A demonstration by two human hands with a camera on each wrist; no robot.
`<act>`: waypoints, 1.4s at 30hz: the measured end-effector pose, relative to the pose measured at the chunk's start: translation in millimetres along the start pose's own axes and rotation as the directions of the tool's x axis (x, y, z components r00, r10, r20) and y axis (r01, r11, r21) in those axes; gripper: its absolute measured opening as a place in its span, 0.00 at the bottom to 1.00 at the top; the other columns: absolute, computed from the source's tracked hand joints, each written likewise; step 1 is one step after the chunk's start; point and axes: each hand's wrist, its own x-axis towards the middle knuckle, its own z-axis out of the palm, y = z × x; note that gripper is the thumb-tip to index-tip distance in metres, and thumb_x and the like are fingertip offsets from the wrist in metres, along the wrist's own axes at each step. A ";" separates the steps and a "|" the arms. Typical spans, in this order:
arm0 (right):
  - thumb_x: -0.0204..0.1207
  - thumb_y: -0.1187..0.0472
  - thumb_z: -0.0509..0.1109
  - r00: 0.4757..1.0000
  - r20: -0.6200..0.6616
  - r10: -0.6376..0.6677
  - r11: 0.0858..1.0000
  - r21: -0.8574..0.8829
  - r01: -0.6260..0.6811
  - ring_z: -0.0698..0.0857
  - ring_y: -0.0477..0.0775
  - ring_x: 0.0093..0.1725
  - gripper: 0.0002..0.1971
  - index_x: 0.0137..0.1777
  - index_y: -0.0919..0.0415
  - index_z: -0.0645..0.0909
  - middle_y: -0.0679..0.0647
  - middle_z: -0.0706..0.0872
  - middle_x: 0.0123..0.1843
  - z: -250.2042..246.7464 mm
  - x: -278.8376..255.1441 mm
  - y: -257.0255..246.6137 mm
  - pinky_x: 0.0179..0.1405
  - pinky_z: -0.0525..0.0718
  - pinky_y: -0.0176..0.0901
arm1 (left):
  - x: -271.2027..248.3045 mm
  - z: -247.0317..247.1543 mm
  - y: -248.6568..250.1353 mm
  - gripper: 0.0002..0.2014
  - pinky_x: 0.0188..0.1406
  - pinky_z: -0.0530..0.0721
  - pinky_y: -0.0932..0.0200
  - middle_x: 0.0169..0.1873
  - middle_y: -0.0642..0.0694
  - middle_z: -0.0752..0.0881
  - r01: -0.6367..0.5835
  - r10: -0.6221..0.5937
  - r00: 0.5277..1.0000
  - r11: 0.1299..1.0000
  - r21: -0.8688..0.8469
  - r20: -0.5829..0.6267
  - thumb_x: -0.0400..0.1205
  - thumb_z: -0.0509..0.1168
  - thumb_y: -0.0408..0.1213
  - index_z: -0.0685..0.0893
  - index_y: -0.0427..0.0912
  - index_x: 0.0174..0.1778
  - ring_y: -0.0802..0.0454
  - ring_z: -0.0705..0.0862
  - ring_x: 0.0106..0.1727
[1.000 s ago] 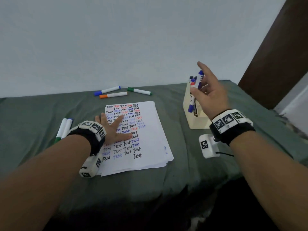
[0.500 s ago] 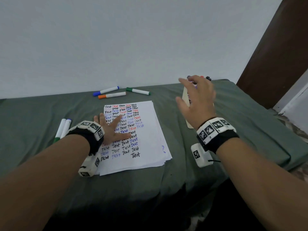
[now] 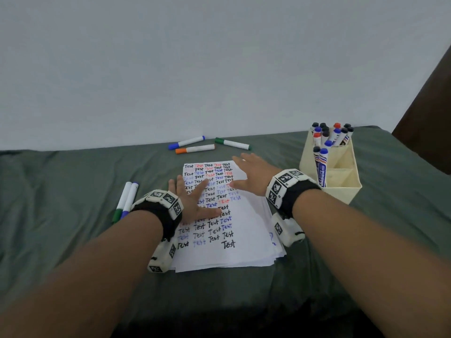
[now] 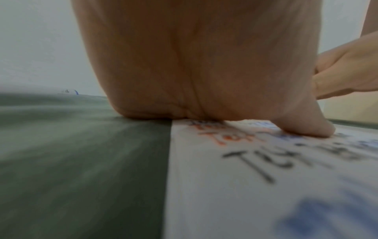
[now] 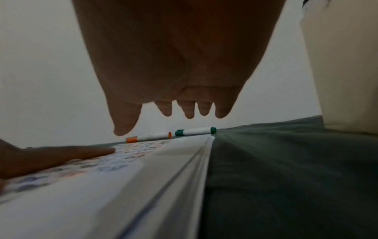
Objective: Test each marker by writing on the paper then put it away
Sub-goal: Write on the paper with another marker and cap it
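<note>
A stack of white paper (image 3: pixel 246 240) covered in rows of the word "Test" lies on the green cloth. My left hand (image 3: pixel 195 198) lies flat on its left half, fingers spread, pressing it down. My right hand (image 3: pixel 246 172) hovers open and empty over the paper's upper right part, fingers straight (image 5: pixel 188 111). Beyond the paper lie a blue marker (image 3: pixel 186 142), an orange marker (image 3: pixel 195 149) and a green marker (image 3: pixel 233 143). Two more markers (image 3: pixel 125 200), green-capped and blue-capped, lie left of my left wrist. A cream holder (image 3: pixel 341 189) at the right holds several markers.
The green cloth (image 3: pixel 61 191) covers the table up to a plain white wall. A dark brown panel (image 3: pixel 434 123) stands at the far right. The holder's front compartments hold two markers; its back one is crowded.
My right hand left the holder and swung left and down over the paper, empty. The left hand stayed flat on the sheet.
</note>
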 end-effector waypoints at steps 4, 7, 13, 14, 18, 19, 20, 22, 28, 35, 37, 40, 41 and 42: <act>0.84 0.32 0.58 0.996 0.085 0.028 0.997 -0.078 -0.022 0.44 0.62 0.91 0.43 0.91 0.49 0.45 0.56 0.45 0.92 11.9 14.3 5.7 0.87 0.54 0.63 | 3.7 2.1 -2.6 0.62 0.79 0.41 0.23 0.85 0.39 0.29 0.014 -0.014 1.000 1.000 0.019 -0.002 0.44 0.43 0.95 0.27 0.81 0.74 0.30 0.30 0.84; 0.83 0.29 0.57 0.991 0.130 0.037 0.991 -0.132 -0.020 0.47 0.64 0.90 0.43 0.91 0.48 0.48 0.57 0.46 0.92 23.7 17.6 7.0 0.87 0.55 0.64 | 2.5 -2.2 -4.1 0.60 0.78 0.39 0.24 0.84 0.40 0.28 0.015 -0.015 0.999 1.000 0.010 0.048 0.48 0.45 0.94 0.28 0.81 0.74 0.32 0.30 0.84; 0.83 0.30 0.60 0.993 0.110 0.034 0.997 -0.075 -0.026 0.48 0.63 0.90 0.40 0.90 0.46 0.54 0.56 0.46 0.92 21.7 17.2 8.5 0.86 0.55 0.63 | 2.9 -53.5 -4.1 0.55 0.76 0.66 0.40 0.88 0.39 0.48 0.001 -0.015 0.967 0.999 0.052 0.256 0.53 0.46 0.91 0.41 0.81 0.78 0.33 0.63 0.83; 0.83 0.30 0.60 0.994 0.103 0.033 0.997 -0.079 -0.025 0.48 0.64 0.90 0.40 0.89 0.46 0.55 0.56 0.47 0.92 21.9 17.6 8.1 0.86 0.55 0.63 | 6.0 -68.3 -3.3 0.53 0.69 0.72 0.46 0.86 0.42 0.58 -0.019 0.007 0.957 0.999 0.038 0.290 0.56 0.48 0.90 0.47 0.79 0.80 0.38 0.72 0.78; 0.81 0.30 0.60 0.996 0.083 0.029 0.997 -0.067 -0.024 0.48 0.65 0.90 0.40 0.88 0.47 0.58 0.57 0.48 0.92 24.2 19.2 8.7 0.87 0.54 0.65 | 32.4 -114.1 -0.7 0.43 0.72 0.75 0.50 0.70 0.47 0.82 -0.007 -0.004 0.994 0.996 0.093 0.110 0.76 0.53 0.78 0.78 0.48 0.76 0.47 0.82 0.68; 0.81 0.29 0.60 0.996 0.081 0.030 0.998 -0.064 -0.024 0.48 0.65 0.90 0.40 0.88 0.47 0.58 0.57 0.48 0.92 24.7 19.7 8.9 0.87 0.54 0.65 | 40.8 -119.4 -1.3 0.36 0.66 0.79 0.52 0.65 0.45 0.85 0.023 -0.024 1.000 0.997 0.078 0.002 0.80 0.58 0.71 0.82 0.45 0.71 0.46 0.84 0.62; 0.81 0.29 0.60 0.997 0.077 0.029 0.997 -0.068 -0.024 0.48 0.65 0.90 0.40 0.88 0.47 0.58 0.57 0.48 0.92 25.3 19.9 9.0 0.87 0.53 0.65 | 49.6 -123.9 -3.3 0.29 0.56 0.81 0.53 0.59 0.43 0.87 0.041 -0.033 0.996 0.995 0.093 -0.086 0.82 0.61 0.65 0.85 0.44 0.65 0.47 0.84 0.55; 0.81 0.28 0.59 0.997 0.070 0.029 0.997 -0.073 -0.024 0.47 0.65 0.90 0.40 0.88 0.48 0.58 0.57 0.48 0.92 26.5 20.2 8.3 0.87 0.53 0.65 | 63.8 -130.6 -10.8 0.21 0.40 0.78 0.56 0.47 0.45 0.87 0.058 -0.034 0.983 0.990 0.130 -0.179 0.83 0.63 0.57 0.86 0.43 0.58 0.48 0.83 0.44; 0.82 0.29 0.58 0.996 0.080 0.039 0.998 -0.054 -0.034 0.46 0.63 0.90 0.40 0.88 0.49 0.56 0.57 0.46 0.92 26.9 21.1 8.2 0.87 0.50 0.64 | 107.4 -126.5 -32.3 0.21 0.62 0.81 0.49 0.64 0.43 0.79 0.022 -0.007 0.969 0.998 0.056 -0.249 0.83 0.66 0.55 0.80 0.50 0.69 0.42 0.81 0.61; 0.82 0.28 0.57 0.996 0.083 0.046 0.999 -0.018 -0.044 0.46 0.62 0.90 0.40 0.88 0.48 0.56 0.56 0.47 0.92 29.9 25.3 9.8 0.88 0.50 0.64 | 134.6 -118.6 -39.3 0.24 0.55 0.80 0.50 0.61 0.41 0.82 0.035 -0.032 0.957 0.999 0.004 -0.287 0.86 0.61 0.57 0.75 0.47 0.74 0.41 0.82 0.58; 0.82 0.28 0.57 0.995 0.087 0.047 0.999 -0.014 -0.046 0.46 0.62 0.90 0.40 0.88 0.48 0.56 0.56 0.47 0.92 30.1 25.0 9.8 0.88 0.50 0.64 | 135.8 -118.4 -40.3 0.22 0.55 0.81 0.50 0.62 0.39 0.80 0.058 -0.037 0.957 0.996 0.067 -0.288 0.85 0.64 0.54 0.78 0.46 0.71 0.40 0.82 0.58; 0.82 0.29 0.56 0.995 0.094 0.045 0.999 -0.012 -0.044 0.46 0.62 0.90 0.40 0.88 0.48 0.55 0.56 0.47 0.92 28.2 23.0 9.4 0.88 0.50 0.64 | 134.5 -117.0 -41.2 0.20 0.54 0.83 0.50 0.60 0.40 0.81 0.041 -0.021 0.964 0.997 0.072 -0.266 0.83 0.68 0.51 0.81 0.44 0.67 0.42 0.83 0.56; 0.82 0.29 0.56 0.994 0.098 0.044 0.999 -0.014 -0.043 0.45 0.62 0.90 0.40 0.88 0.48 0.55 0.56 0.46 0.92 27.1 22.3 9.0 0.88 0.50 0.64 | 133.8 -115.7 -41.6 0.20 0.52 0.81 0.51 0.59 0.41 0.83 0.033 -0.017 0.963 0.998 0.055 -0.268 0.82 0.70 0.49 0.80 0.44 0.66 0.44 0.82 0.54; 0.82 0.29 0.56 0.994 0.103 0.045 0.999 -0.015 -0.044 0.45 0.62 0.90 0.40 0.88 0.48 0.55 0.56 0.46 0.92 26.2 21.3 8.5 0.88 0.50 0.64 | 132.5 -114.5 -41.6 0.19 0.48 0.79 0.53 0.58 0.42 0.84 0.028 -0.016 0.960 0.999 0.037 -0.279 0.82 0.70 0.48 0.79 0.43 0.65 0.45 0.81 0.52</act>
